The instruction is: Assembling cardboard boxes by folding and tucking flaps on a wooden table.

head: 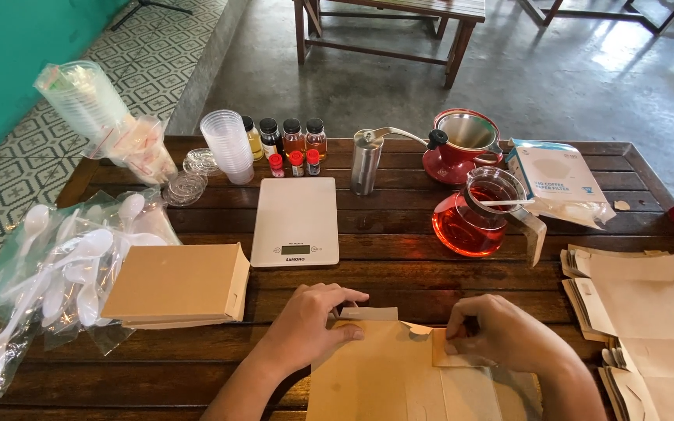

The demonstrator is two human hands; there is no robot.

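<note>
A flat brown cardboard box blank (384, 374) lies on the dark wooden table (399, 242) at the near edge. My left hand (306, 323) presses down on its upper left part, fingers curled over a small top flap (368, 313). My right hand (501, 331) pinches a side flap (450, 357) of the same cardboard between thumb and fingers. Both hands are on the blank, close together.
A folded brown box (177, 292) sits left, beside bags of white plastic spoons (56, 273). A stack of flat blanks (649, 327) lies right. Behind: white scale (296, 221), metal grinder (366, 161), glass carafe of red liquid (473, 218), red dripper (466, 144), filter pack (559, 179), small bottles (286, 140), plastic cups (228, 144).
</note>
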